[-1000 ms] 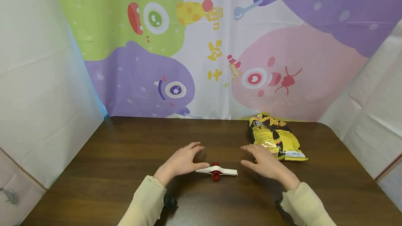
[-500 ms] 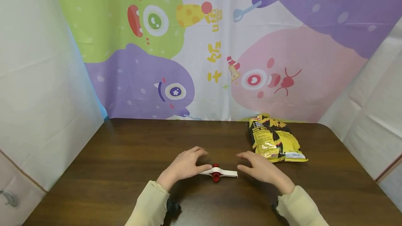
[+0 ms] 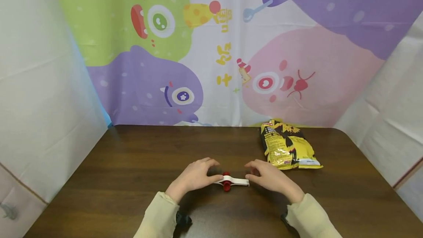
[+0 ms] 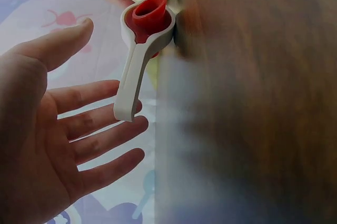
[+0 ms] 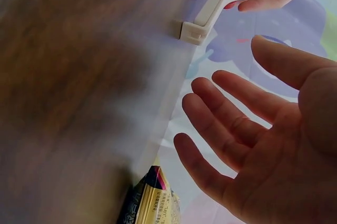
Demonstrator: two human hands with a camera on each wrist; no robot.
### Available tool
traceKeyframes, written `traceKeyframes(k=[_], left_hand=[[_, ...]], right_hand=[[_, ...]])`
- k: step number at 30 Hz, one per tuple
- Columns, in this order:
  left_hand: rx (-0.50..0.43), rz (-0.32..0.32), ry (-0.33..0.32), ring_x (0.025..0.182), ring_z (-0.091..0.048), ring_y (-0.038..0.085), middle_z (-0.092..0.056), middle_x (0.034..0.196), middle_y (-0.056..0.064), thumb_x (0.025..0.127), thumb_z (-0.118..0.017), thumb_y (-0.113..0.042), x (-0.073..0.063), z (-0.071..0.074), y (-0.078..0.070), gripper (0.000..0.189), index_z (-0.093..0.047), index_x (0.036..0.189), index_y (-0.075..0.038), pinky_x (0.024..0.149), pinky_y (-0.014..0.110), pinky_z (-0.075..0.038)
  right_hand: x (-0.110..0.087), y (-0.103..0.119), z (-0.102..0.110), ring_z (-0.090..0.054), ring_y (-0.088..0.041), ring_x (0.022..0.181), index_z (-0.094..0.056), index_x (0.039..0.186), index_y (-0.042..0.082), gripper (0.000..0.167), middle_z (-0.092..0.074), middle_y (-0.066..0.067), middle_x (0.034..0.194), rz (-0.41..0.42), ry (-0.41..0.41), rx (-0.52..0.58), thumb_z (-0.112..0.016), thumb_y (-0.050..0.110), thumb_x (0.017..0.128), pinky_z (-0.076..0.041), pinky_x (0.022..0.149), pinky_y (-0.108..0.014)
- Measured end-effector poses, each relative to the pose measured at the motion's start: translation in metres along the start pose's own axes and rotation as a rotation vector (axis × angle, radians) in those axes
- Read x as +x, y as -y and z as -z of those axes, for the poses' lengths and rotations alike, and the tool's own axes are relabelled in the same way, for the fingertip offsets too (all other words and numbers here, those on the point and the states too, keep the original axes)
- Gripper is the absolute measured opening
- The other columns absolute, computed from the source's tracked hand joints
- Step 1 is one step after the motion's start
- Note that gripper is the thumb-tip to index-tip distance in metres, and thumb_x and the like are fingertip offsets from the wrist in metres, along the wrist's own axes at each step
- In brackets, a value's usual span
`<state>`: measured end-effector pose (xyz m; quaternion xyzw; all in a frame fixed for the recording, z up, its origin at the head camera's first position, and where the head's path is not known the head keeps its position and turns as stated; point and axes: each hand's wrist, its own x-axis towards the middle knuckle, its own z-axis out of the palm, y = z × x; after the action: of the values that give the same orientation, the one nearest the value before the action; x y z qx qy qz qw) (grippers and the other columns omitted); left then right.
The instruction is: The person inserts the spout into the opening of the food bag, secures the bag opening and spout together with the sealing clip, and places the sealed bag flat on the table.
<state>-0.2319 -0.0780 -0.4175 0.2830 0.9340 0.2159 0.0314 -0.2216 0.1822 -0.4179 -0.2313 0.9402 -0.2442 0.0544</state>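
A white bag clip (image 3: pixel 240 181) with a red spout (image 3: pixel 226 186) through its middle lies on the dark wooden table in the head view. My left hand (image 3: pixel 195 175) is at its left end, thumb overlapping the white arm in this view. In the left wrist view the fingers are spread and the clip (image 4: pixel 131 84) passes in front of the fingertips. At the clip's other end is my right hand (image 3: pixel 271 176), thumb tip close to it. The right wrist view shows that hand's fingers loosely extended, with nothing in the palm, and the clip's squared end (image 5: pixel 194 32) beyond them.
A yellow and black snack bag (image 3: pixel 290 150) lies on the table (image 3: pixel 148 150) at the back right, behind the right hand. A cartoon-printed cloth (image 3: pixel 224 109) hangs along the back edge, and pale cloth walls (image 3: pixel 383 94) stand on both sides.
Both hands have come inward and slightly nearer the person, closing in on the clip's two ends. The clip and the snack bag stay in place on the table.
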Motion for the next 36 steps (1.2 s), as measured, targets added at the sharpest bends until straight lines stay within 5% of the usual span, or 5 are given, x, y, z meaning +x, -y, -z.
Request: traceKeyframes(k=[10,36], left_hand=[[-0.051,-0.017,-0.005,0.093,-0.061,0.016,-0.063,0.105,0.003,0.082,-0.057,-0.052,0.000,-0.005,0.002,0.050,-0.061,0.113,-0.013,0.076,0.033,-0.048],[-0.035,-0.064,0.062,0.089,-0.061,0.010,-0.067,0.100,-0.003,0.082,-0.061,-0.047,0.003,-0.009,0.004,0.042,-0.062,0.110,-0.015,0.074,0.028,-0.048]], right_hand=[[0.004,0.001,-0.004,-0.050,-0.010,0.076,-0.059,0.112,0.006,0.036,-0.056,0.001,0.087,0.024,0.092,0.014,-0.061,0.031,0.086,-0.042,0.065,-0.031],[0.011,0.003,-0.008,-0.050,-0.013,0.073,-0.065,0.098,0.008,0.022,-0.054,0.000,0.081,0.100,0.089,0.040,-0.067,0.023,0.082,-0.041,0.063,-0.025]])
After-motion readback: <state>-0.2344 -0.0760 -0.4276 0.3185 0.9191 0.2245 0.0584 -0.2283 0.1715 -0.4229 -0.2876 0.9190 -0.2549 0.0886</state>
